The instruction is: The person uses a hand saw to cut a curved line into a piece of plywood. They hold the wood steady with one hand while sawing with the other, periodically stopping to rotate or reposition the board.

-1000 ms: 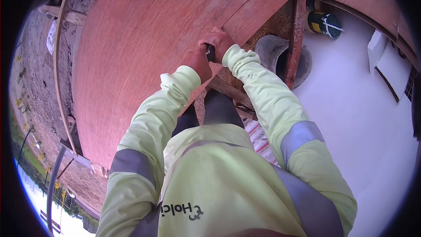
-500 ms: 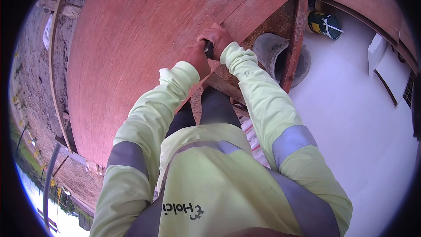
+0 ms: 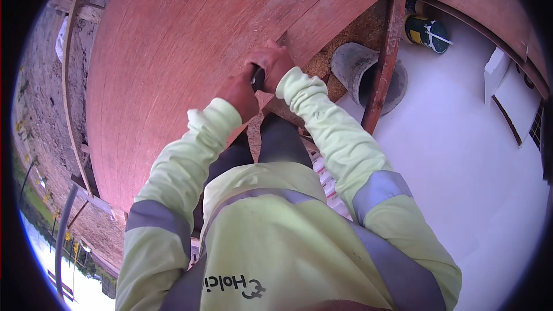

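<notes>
A large reddish-brown plywood sheet (image 3: 173, 63) spreads out in front of me. Over its near right part, my left hand (image 3: 239, 93) and my right hand (image 3: 271, 62) are closed together around a black-handled tool (image 3: 258, 78). The right hand sits just beyond the left. My fingers hide most of the tool, and only the dark handle end shows between the hands. A thin dark line runs from beyond my right hand across the sheet, away and to the right.
A reddish wooden beam (image 3: 385, 63) slants down at the sheet's right. Behind it lies a grey hollow cylinder (image 3: 348, 69) near brown sawdust-like material. On the pale floor (image 3: 449, 167) at right are a dark green bucket (image 3: 426, 33) and white panels (image 3: 515, 95). A wooden strip (image 3: 68, 80) runs along the left.
Both hands have drawn the handle back toward me and slightly left, still closed on it. The sheet and the things around it look nearly unmoved.
</notes>
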`<action>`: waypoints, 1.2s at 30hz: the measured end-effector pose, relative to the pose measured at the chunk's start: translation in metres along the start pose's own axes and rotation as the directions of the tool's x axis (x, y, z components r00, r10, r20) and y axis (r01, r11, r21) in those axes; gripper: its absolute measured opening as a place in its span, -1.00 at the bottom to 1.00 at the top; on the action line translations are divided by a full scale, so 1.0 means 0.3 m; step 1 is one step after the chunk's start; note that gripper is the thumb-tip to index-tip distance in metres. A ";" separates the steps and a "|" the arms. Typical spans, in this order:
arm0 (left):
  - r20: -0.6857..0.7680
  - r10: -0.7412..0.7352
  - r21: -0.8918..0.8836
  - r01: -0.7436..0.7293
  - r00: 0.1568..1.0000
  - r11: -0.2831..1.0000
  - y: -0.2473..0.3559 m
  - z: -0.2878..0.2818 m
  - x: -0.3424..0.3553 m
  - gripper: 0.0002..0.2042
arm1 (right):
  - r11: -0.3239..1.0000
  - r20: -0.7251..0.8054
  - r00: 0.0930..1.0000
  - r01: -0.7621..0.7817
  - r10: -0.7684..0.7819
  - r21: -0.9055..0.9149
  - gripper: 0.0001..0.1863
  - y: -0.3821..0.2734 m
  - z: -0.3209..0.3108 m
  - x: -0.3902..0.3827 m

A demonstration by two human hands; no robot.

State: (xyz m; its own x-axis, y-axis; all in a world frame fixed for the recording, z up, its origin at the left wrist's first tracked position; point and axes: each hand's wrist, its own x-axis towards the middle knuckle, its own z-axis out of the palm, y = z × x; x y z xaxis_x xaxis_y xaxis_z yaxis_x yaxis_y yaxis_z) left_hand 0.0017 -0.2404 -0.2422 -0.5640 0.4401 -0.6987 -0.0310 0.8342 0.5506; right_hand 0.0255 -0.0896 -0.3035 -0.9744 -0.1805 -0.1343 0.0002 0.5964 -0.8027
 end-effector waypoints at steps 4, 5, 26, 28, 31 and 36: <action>0.005 0.021 0.019 -0.021 1.000 1.000 0.061 0.021 0.151 -0.50 | 0.992 0.059 0.998 0.010 -0.018 0.126 -0.76 0.142 -0.030 0.037; 0.033 0.007 -0.002 -0.007 0.999 1.000 0.035 0.002 0.059 -0.51 | 0.999 0.063 0.998 0.017 -0.019 0.040 -0.76 0.091 -0.013 0.014; 0.130 -0.090 -0.058 0.099 0.987 0.993 0.027 -0.173 -0.514 -0.46 | 0.998 0.101 0.995 -0.012 0.006 0.066 -0.72 -0.472 0.040 -0.199; 0.147 -0.112 -0.026 0.117 0.983 0.993 0.055 -0.213 -0.562 -0.46 | 0.998 0.048 0.999 -0.010 0.007 0.056 -0.74 -0.519 0.048 -0.211; 0.131 -0.024 0.019 0.022 0.991 1.000 0.013 -0.141 -0.368 -0.47 | 0.993 0.082 0.996 -0.035 0.026 0.112 -0.72 -0.333 0.053 -0.147; 0.058 -0.003 0.033 0.001 0.998 0.999 0.056 0.003 0.121 -0.48 | 0.982 0.038 0.998 -0.057 0.051 0.183 -0.67 0.144 -0.002 0.031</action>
State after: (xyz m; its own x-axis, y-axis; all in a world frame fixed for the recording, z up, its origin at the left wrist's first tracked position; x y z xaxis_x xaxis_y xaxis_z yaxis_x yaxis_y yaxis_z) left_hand -0.0186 -0.2100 -0.2588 -0.5154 0.4559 -0.7256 -0.0047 0.8452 0.5344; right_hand 0.0164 -0.0650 -0.3389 -0.9638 -0.1795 -0.1970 0.0968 0.4527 -0.8864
